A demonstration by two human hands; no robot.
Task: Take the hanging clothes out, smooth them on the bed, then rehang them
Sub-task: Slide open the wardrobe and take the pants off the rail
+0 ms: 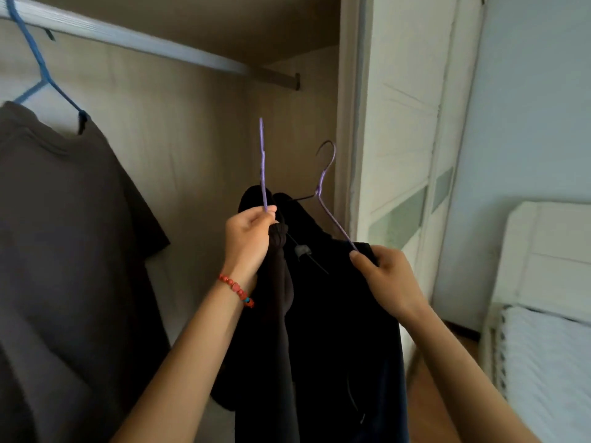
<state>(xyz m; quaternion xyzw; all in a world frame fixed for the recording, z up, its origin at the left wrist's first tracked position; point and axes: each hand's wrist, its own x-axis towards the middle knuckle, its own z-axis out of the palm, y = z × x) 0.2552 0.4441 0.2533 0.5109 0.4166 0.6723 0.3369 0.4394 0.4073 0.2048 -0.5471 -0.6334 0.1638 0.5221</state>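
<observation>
Both forearms reach up from the lower edge of the view into an open wardrobe. Left hand [248, 238], a red bead bracelet [236, 289] on its wrist, has fingers curled together, pinching the lower end of a purple wire hanger [263, 167] along with a bunched fold of dark cloth; that hanger stands nearly upright, seen edge-on. Right hand [385, 279] has fingers curled and thumb pressed forward, gripping the shoulder of a black garment [335, 330] where the arm of a second purple hanger [326, 187] enters the cloth; its hook is free, below the rail and not on it. Black garment hangs between the two hands, in front of the wardrobe's right end, draping down past the forearms; a small grey tag [302, 250] shows at its neck. Whether the two hangers carry one garment or two, cannot tell. Wardrobe rail [153, 41] runs across the top from the upper left to the right side wall. At its left end a blue hanger [38, 71] on the rail carries a grey T-shirt [64, 235]. White wardrobe door [406, 123] stands right of the hands. A white bed [543, 346] lies at the far right edge.
</observation>
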